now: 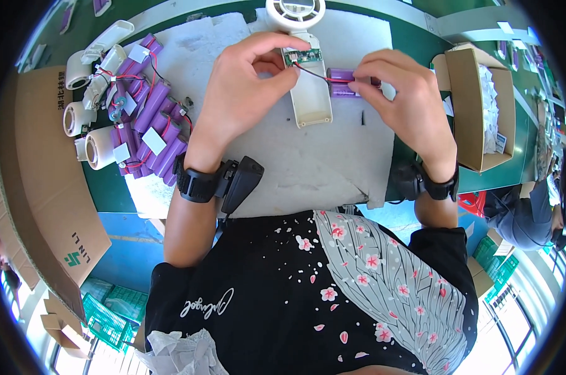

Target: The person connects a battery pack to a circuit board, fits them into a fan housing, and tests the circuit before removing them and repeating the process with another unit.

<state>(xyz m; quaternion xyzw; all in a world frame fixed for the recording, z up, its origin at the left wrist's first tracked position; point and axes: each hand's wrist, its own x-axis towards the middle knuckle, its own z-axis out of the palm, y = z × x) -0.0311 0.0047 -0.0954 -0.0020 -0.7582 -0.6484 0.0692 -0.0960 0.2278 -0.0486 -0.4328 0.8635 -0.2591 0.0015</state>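
An open white handheld fan point(311, 106) lies on the pale mat, its round head point(295, 14) pointing away from me. A green circuit board point(303, 57) sits in its handle, near the head. My left hand point(239, 84) grips the fan's handle at the board, index finger on the far side and thumb by the wire connector. Red and black wires point(313, 72) run from there to a purple battery pack point(340, 83) just right of the handle. My right hand point(402, 90) is closed with thumb and index finger on that pack's right part; its exact grip is partly hidden.
Purple battery packs point(151, 109) with wires are heaped at the left, beside several white fan bodies point(100, 148). A large cardboard box point(45, 169) stands at the left edge. On the right, an open carton point(483, 109) holds white pieces. Under my hands lies a pale mat point(308, 169).
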